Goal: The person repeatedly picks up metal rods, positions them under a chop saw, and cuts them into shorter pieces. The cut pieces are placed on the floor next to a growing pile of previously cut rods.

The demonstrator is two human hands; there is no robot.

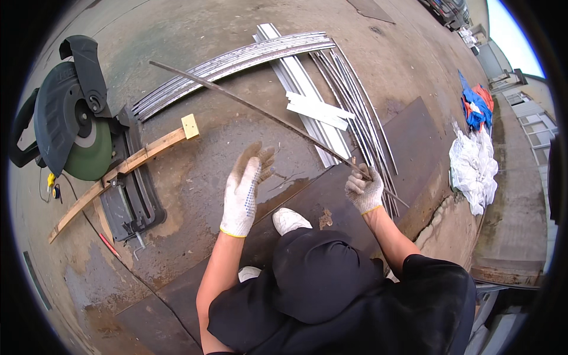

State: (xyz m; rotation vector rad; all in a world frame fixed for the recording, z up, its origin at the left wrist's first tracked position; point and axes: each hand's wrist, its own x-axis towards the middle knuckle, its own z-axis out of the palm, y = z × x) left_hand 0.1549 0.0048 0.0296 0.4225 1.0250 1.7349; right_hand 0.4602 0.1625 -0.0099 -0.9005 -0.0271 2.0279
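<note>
Landmark: the long thin metal rod (260,112), which runs slantwise from upper left to lower right over the concrete floor (195,177).
Chop saw (71,118): well to the left of the rod, standing on the floor, with a green disc under a dark guard.
Wooden strip (118,171): lies across the saw's base, below the rod's far end, with a small pale block at its upper tip.
Red pencil-like stick (109,244): on the floor below the saw, well apart from the rod.
Left hand (245,189): in a dirty white knit glove with blue dots, spread wide open with fingers apart, palm down, holding nothing; it hovers just below the rod's middle and does not touch it.
Metal strips (236,59): a curved bundle on the floor behind the rod, with straighter pale profiles (316,109) passing under it.
Right hand (365,188): gloved alike, closed in a fist around the rod near its lower right end, lifting it clear of the floor.
Dark steel sheet (414,136): on the floor beneath the rod's gripped end.
White sacks (473,165): well to the right of the rod, with blue and orange cloth (476,106) above them.
</note>
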